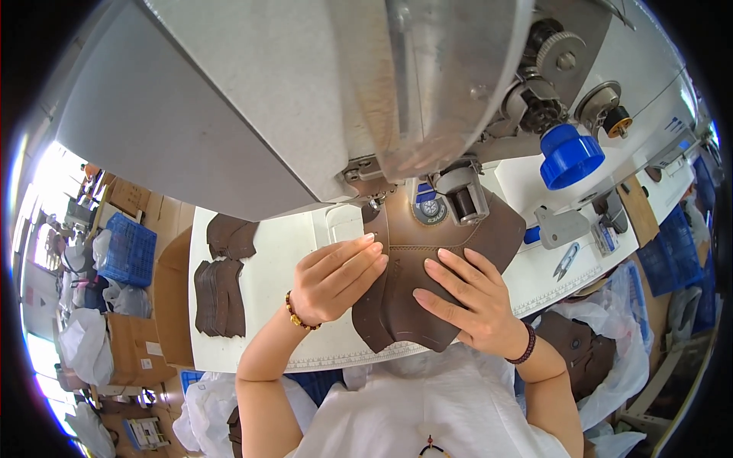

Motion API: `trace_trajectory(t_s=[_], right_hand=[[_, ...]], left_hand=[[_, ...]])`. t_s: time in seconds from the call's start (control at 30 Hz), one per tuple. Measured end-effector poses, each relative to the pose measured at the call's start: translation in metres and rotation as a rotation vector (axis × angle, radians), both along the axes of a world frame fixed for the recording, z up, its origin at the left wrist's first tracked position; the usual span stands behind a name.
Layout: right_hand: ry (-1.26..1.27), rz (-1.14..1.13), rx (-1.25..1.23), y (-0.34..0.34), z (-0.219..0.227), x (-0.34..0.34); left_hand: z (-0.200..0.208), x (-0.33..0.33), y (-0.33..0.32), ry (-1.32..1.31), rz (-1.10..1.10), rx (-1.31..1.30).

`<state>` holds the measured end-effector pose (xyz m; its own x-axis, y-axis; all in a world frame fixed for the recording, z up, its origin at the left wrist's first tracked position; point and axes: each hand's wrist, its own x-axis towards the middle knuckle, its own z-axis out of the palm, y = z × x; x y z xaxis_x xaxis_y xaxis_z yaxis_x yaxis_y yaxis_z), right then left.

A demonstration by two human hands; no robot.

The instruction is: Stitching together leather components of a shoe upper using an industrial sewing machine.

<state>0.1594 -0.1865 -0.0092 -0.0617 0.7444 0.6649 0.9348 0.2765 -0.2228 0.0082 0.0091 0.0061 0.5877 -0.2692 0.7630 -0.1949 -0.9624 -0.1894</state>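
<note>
Step in hand, as judged: positioning the brown panel [405, 301], which lies on the white worktop [271, 278] under the fingers of both hands. Left hand [336, 282] has its fingers bunched over the panel's left part, thumb hidden, cannot tell whether they pinch it; right hand [473, 301] rests with fingers spread, gripping nothing. Next move seems to call for holding the panel flat while minding the seam [427, 247] just beyond the right fingertips.
</note>
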Motion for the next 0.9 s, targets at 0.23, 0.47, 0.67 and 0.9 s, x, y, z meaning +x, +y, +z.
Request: trace_trajectory(t_s=[0.23,0.47,0.67,0.9], right_hand=[[-0.198,-0.162,-0.048,0.000,0.003,-0.012],[-0.195,-0.127,-0.092,0.000,0.010,-0.008],[-0.191,-0.100,-0.099,0.009,0.016,0.003],[-0.199,-0.064,-0.040,0.023,0.025,0.021]], left_hand=[[0.011,-0.001,0.001,0.038,0.032,0.151],[0.013,-0.003,0.000,0.089,0.053,0.112],[0.011,0.003,0.003,0.057,0.069,0.110],[0.015,0.009,0.006,0.086,0.093,0.079]])
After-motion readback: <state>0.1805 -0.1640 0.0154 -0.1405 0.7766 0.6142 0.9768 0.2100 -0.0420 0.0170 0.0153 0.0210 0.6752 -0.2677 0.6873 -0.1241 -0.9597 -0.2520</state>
